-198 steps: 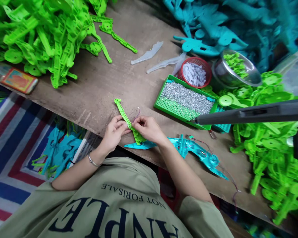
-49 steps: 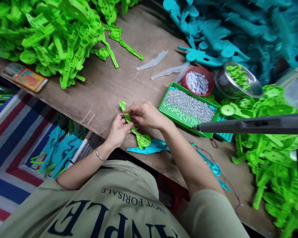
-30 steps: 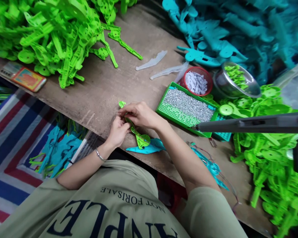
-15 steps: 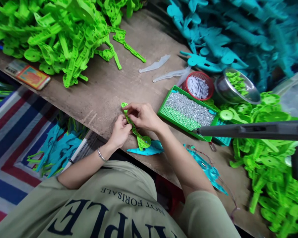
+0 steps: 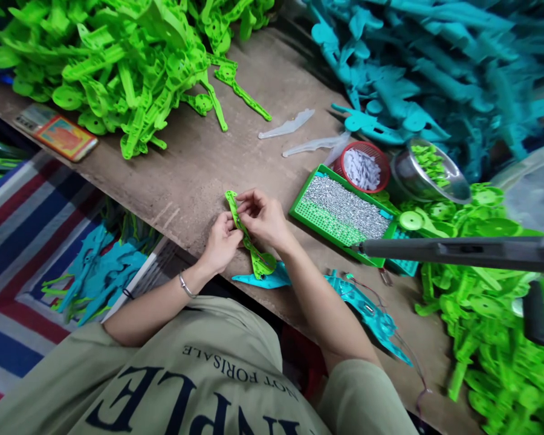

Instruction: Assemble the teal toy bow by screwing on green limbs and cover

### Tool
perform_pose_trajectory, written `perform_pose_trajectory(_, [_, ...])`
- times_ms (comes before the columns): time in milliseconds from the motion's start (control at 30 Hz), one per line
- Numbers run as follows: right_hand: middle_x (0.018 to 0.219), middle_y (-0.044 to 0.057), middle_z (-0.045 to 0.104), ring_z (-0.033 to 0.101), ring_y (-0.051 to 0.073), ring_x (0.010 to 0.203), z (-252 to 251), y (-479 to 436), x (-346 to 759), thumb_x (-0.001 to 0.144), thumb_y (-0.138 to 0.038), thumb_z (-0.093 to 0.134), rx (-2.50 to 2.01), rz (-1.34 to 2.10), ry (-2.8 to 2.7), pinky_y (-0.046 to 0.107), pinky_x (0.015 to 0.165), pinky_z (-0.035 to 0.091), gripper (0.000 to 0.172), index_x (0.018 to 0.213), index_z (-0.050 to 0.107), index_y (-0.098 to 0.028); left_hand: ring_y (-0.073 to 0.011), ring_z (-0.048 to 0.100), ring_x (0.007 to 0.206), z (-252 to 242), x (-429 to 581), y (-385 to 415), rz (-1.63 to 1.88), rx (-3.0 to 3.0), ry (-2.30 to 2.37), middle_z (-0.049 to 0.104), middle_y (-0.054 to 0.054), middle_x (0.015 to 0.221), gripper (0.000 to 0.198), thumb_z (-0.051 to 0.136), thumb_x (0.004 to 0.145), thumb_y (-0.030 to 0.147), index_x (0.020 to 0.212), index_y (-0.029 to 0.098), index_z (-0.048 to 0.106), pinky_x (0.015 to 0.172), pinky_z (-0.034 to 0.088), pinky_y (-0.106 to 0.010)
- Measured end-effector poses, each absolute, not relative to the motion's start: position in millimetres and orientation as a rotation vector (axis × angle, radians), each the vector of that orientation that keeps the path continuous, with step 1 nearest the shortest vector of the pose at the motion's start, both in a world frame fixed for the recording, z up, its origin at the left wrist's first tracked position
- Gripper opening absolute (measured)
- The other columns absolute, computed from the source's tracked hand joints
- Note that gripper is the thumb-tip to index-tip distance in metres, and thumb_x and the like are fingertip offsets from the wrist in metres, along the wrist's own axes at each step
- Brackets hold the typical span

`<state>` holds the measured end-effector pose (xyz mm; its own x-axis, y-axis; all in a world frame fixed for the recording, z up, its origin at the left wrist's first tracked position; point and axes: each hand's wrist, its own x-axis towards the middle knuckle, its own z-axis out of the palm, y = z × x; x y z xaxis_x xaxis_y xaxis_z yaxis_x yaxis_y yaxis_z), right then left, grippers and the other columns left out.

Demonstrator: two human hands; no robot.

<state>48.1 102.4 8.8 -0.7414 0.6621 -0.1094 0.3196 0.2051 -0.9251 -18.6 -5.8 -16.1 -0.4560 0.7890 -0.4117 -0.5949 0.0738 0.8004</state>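
A long green plastic shell half (image 5: 233,204), its ribbed inner side up, lies slanted between my hands near the table's front edge. My left hand (image 5: 222,243) pinches it from the left at mid-length. On its other side, my right hand (image 5: 263,219) has thumb and fingers drawn together over the shell; anything tiny between the fingertips is hidden. The shell's wide lower end rests over a blue plastic piece (image 5: 265,278). To the right, partly behind my right forearm, lies a blue shell (image 5: 367,308) with thin wires.
A green tray (image 5: 326,232) holds many small metal parts. Behind it stand a red basket (image 5: 366,165) of white pieces and a metal bowl (image 5: 457,184) of green bits. Green (image 5: 131,66) and blue (image 5: 417,72) heaps flank the back. A dark bar (image 5: 453,251) crosses the right side.
My right hand's fingers have shifted slightly down along the green shell, uncovering more of its top end. My left hand keeps its hold. The whole view has shifted slightly.
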Motion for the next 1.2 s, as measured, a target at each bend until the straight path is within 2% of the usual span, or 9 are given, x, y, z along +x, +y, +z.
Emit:
perform_pose_trajectory(133, [0.083,-0.001,0.073,0.066,0.011,0.069,16.3,101.4,47.4,0.07,-0.007,0.057,-0.906,1.444,-2.275,0.024,0.071,0.052,0.038,0.106,0.064,-0.017,-0.0098,0.062,0.065,-15.1,-18.7,-6.5,1.612,0.216,1.253,0.072,0.002,0.084,0.036,0.063,0.065,0.012,0.098,0.021,0.051,0.057,0.047,-0.018])
perform_pose_trajectory(267, [0.093,0.003,0.078,0.074,0.016,0.086,26.9,99.3,52.5,0.078,-0.006,0.054,-0.832,1.283,-2.437,0.03,0.086,0.056,0.035,0.109,0.066,-0.018,-0.0104,0.063,0.065,-15.4,-18.3,-6.7,1.626,0.211,1.237,0.07,0.003,0.081,0.035,0.066,0.066,0.015,0.098,0.021,0.051,0.056,0.048,-0.018])
perform_pose_trajectory(433, [0.1,0.004,0.08,0.077,0.018,0.095,30.8,95.2,55.7,0.086,-0.007,0.053,-0.863,1.172,-2.499,0.032,0.092,0.056,0.032,0.112,0.067,-0.019,-0.0124,0.067,0.072,-16.6,-16.7,-5.9,1.651,0.198,1.213,0.073,0.0,0.088,0.036,0.068,0.066,0.018,0.098,0.021,0.051,0.063,0.054,-0.022])
perform_pose_trajectory(633, [0.101,0.007,0.081,0.077,0.019,0.096,29.4,91.8,54.2,0.085,-0.004,0.052,-0.892,1.111,-2.529,0.032,0.091,0.056,0.035,0.116,0.064,-0.017,-0.0126,0.068,0.074,-15.6,-19.1,-6.9,1.624,0.204,1.208,0.073,0.002,0.087,0.037,0.069,0.066,0.016,0.098,0.021,0.051,0.064,0.055,-0.022])
perform_pose_trajectory(867, [0.1,0.005,0.08,0.075,0.019,0.092,22.5,90.3,55.2,0.086,-0.007,0.053,-0.861,1.045,-2.529,0.032,0.088,0.056,0.035,0.117,0.061,-0.021,-0.0129,0.07,0.081,-15.7,-19.7,-7.2,1.634,0.199,1.207,0.074,0.001,0.089,0.035,0.067,0.067,0.012,0.098,0.021,0.052,0.069,0.054,-0.021])
perform_pose_trajectory(1100, [0.102,0.01,0.078,0.074,0.022,0.097,18.6,90.5,51.6,0.089,-0.01,0.052,-0.81,0.948,-2.649,0.033,0.086,0.055,0.029,0.113,0.064,-0.02,-0.0101,0.068,0.072,-19.6,-18.1,-6.0,1.661,0.178,1.227,0.072,0.003,0.083,0.036,0.067,0.067,0.011,0.099,0.02,0.053,0.063,0.051,-0.018])
perform_pose_trajectory(1200, [0.1,0.009,0.079,0.075,0.022,0.096,19.9,92.6,52.9,0.087,-0.01,0.054,-0.815,1.056,-2.573,0.034,0.088,0.056,0.027,0.109,0.067,-0.019,-0.0103,0.067,0.071,-18.1,-17.8,-6.2,1.669,0.194,1.209,0.072,0.003,0.083,0.037,0.068,0.067,0.013,0.1,0.02,0.053,0.062,0.052,-0.018])
